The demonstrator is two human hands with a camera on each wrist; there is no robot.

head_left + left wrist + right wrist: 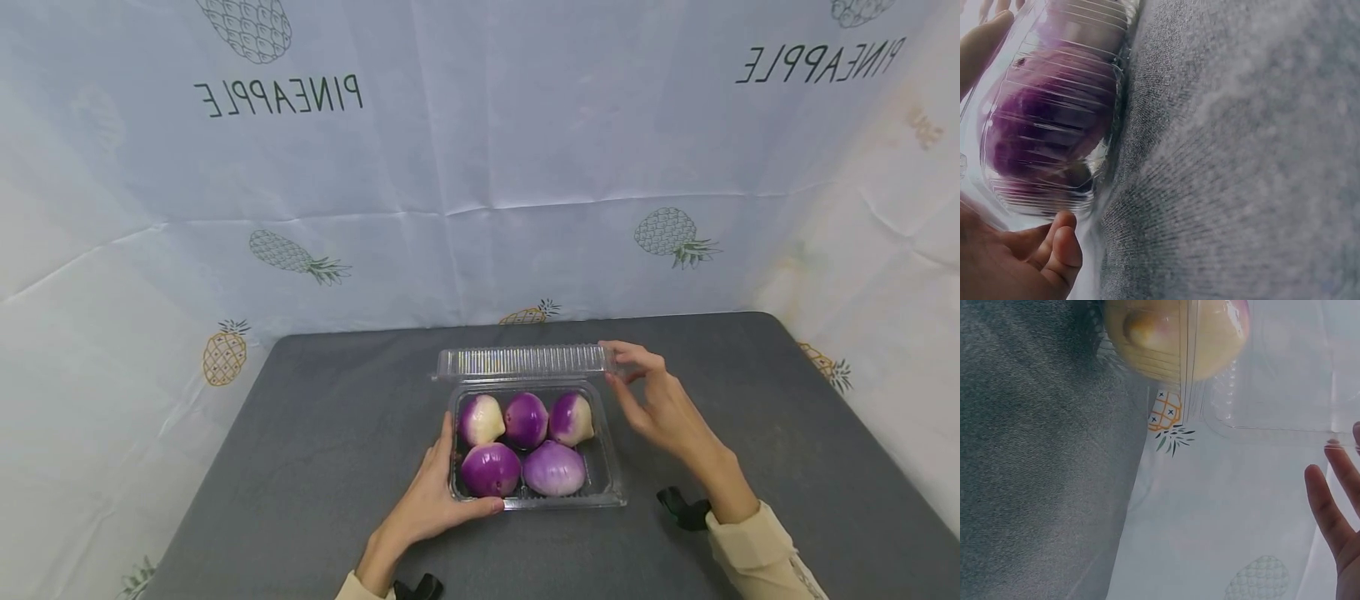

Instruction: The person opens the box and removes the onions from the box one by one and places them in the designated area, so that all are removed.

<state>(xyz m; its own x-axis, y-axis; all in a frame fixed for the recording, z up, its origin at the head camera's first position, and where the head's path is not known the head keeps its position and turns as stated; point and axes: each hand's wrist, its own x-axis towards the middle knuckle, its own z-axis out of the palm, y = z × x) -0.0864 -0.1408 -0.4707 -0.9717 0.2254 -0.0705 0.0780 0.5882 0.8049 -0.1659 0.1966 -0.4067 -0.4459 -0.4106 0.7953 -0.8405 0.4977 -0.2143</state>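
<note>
Pale pineapple-print fabric behind dark grey table. Clear rectangular plastic box with five round purple-and-white vegetables sits midway between surface's side edges, ribbed clear lid raised along box's far edge. Our left hand grips box's near-left corner; our right hand pinches lid's right end. We'd best steady box, move lid without twisting.

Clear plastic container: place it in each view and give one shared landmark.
Head: the clear plastic container is in the lower half, just right of centre.
Left wrist: the container fills much of the upper left, cut off above.
Right wrist: the container spans the top, from left of centre to the right side.
Shared landmark: the grey tabletop; beneath the container in head, at right in left wrist, at left in right wrist.
</note>
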